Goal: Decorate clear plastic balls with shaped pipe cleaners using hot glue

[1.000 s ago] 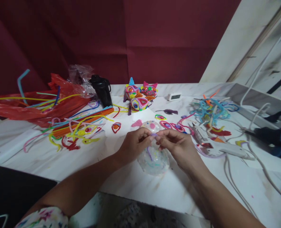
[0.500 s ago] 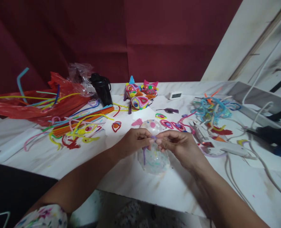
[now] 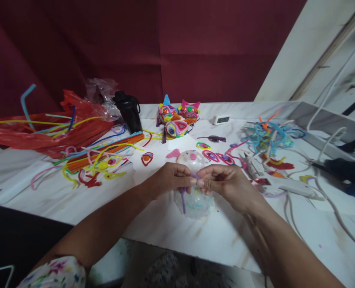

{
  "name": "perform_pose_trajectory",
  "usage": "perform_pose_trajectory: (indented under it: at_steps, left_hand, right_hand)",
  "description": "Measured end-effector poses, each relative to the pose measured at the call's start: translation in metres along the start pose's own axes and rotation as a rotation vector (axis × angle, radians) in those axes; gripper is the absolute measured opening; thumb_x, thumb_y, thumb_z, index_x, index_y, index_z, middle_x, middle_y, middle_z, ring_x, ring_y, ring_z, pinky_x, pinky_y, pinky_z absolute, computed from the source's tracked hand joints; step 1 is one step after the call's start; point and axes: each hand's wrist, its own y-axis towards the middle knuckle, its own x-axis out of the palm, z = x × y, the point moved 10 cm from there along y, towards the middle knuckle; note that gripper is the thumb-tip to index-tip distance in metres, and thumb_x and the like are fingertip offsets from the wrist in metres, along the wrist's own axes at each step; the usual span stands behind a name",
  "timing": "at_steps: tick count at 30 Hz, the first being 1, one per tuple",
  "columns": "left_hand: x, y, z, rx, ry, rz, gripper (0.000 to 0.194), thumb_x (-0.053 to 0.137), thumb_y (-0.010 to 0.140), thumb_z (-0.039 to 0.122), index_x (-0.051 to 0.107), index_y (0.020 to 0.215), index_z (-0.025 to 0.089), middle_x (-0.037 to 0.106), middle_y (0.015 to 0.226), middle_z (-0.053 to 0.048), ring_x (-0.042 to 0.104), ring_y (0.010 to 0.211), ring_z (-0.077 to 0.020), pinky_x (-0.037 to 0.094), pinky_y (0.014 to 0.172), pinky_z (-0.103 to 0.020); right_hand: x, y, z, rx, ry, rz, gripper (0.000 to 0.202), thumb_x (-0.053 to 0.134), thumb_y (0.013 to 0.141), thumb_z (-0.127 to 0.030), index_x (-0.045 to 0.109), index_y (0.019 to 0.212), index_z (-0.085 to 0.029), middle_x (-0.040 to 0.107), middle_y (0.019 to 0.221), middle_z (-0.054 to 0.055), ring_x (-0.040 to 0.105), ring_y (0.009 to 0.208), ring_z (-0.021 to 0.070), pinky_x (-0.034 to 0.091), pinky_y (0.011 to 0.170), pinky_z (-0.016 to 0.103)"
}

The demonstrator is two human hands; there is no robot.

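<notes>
A purple pipe cleaner [image 3: 183,201] is pinched between my two hands, its loose end hanging below the left fingers. My left hand [image 3: 177,177] closes on it from the left. My right hand [image 3: 221,180] grips it from the right, the thumbs almost meeting. Beneath both hands lies a clear, rounded plastic form [image 3: 195,206] with coloured specks, partly covered by my fingers. At its far end are a pink round piece [image 3: 193,156] and a pink ear-like piece [image 3: 173,153]. Coiled pipe-cleaner shapes [image 3: 210,155] rest just beyond my right hand.
A white glue gun [image 3: 281,186] with its cord lies at the right, near tangled blue pipe cleaners [image 3: 269,136]. Finished colourful figures [image 3: 177,128] sit at the back beside a black bottle [image 3: 128,112]. A red plastic bag [image 3: 84,134] and orange pipe cleaners [image 3: 105,156] occupy the left.
My thumbs and fingertips have shifted slightly around the purple pipe cleaner, and its hanging end sits a little lower. The objects on the table have not moved.
</notes>
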Motion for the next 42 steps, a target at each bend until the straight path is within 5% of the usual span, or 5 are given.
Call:
perform_pose_trajectory:
  at_steps: [19, 36, 42]
  left_hand:
    - [0.004, 0.002, -0.006, -0.007, -0.097, -0.061, 0.032, 0.078, 0.063, 0.044, 0.059, 0.065, 0.018, 0.065, 0.054, -0.001, 0.048, 0.042, -0.0088, 0.029, 0.043, -0.022]
    - [-0.012, -0.003, 0.012, 0.167, 0.091, 0.205, 0.022, 0.072, 0.071, 0.04, 0.059, 0.065, 0.022, 0.062, 0.055, 0.001, 0.047, 0.047, -0.0117, 0.034, 0.048, -0.027]
    - [-0.012, -0.005, 0.012, 0.193, 0.117, 0.245, 0.022, 0.067, 0.074, 0.041, 0.057, 0.065, 0.023, 0.062, 0.055, 0.001, 0.045, 0.046, -0.0119, 0.032, 0.048, -0.027]
  right_hand:
    - [0.008, -0.001, 0.005, 0.062, -0.008, -0.056, 0.025, 0.083, 0.051, -0.02, 0.071, 0.073, -0.017, 0.069, 0.059, 0.0, 0.058, 0.05, 0.0096, 0.047, 0.049, 0.02]
    - [0.005, -0.002, -0.004, -0.026, -0.309, -0.005, 0.019, 0.066, 0.063, -0.036, 0.062, 0.062, -0.018, 0.048, 0.049, -0.006, 0.042, 0.046, 0.0088, 0.035, 0.047, 0.024]
    - [-0.003, -0.003, -0.008, -0.031, -0.297, 0.113, 0.022, 0.069, 0.059, -0.036, 0.057, 0.054, -0.018, 0.045, 0.045, -0.006, 0.039, 0.043, 0.0084, 0.03, 0.044, 0.023]
